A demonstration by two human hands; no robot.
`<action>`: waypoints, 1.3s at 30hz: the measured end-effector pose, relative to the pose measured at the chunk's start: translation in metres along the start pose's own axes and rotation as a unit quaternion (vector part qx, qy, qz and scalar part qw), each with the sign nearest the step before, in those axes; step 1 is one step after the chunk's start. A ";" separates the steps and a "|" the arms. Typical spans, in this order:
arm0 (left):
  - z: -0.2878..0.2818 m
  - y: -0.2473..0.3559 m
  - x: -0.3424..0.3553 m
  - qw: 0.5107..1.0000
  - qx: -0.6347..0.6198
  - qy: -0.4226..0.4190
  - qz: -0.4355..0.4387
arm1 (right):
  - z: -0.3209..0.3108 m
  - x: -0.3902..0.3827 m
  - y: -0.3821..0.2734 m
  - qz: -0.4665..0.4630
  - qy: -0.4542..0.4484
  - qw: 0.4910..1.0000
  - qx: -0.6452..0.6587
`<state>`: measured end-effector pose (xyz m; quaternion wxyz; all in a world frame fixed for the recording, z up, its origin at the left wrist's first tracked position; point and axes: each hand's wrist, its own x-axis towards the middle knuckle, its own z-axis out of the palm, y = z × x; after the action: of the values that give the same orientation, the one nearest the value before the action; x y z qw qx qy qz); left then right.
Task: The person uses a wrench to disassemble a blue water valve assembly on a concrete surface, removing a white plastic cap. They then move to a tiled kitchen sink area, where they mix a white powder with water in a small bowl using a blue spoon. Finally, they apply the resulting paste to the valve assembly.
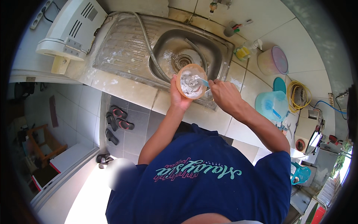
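One round orange bowl (192,65) sits in the left grip (179,99) above the front edge of a stainless-steel sink (213,56), presumably to catch drips; right grip (224,95) holds a slim light-blue utensil (204,82) in white paste (189,83).

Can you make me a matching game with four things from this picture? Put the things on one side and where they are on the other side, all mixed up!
Things:
1. Orange bowl
2. Light blue tool
3. Grey hose
4. Yellow coil

Places:
A. Bending across the metal sink
B. Gripped in the right hand
C. Well to the right of the sink
D. Held up in the left hand

Right pairs: 1-D, 2-B, 3-A, 4-C
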<state>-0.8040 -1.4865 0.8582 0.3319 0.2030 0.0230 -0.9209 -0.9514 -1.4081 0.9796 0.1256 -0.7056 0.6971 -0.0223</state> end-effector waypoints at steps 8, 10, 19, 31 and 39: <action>0.000 -0.001 0.000 0.996 0.017 -0.030 -0.084 | -0.017 -0.009 0.005 -0.165 -0.052 0.983 -0.063; 0.003 0.001 -0.004 0.992 0.034 -0.030 -0.114 | -0.036 -0.010 0.002 -0.210 -0.073 0.965 -0.142; 0.006 -0.015 -0.006 0.986 0.054 -0.003 -0.161 | -0.046 0.025 0.031 -0.193 -0.008 0.963 -0.189; -0.011 -0.051 0.016 0.998 0.057 0.016 0.020 | 0.006 -0.024 -0.001 0.220 -0.106 0.890 0.385; -0.003 -0.066 0.025 0.998 0.033 0.040 -0.040 | 0.013 -0.036 0.011 0.108 0.023 0.993 -0.029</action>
<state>-0.8613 -1.4500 0.8395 0.2869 0.2491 0.0138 -0.9249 -0.9602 -1.3707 0.9702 0.0907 -0.6284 0.7726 -0.0052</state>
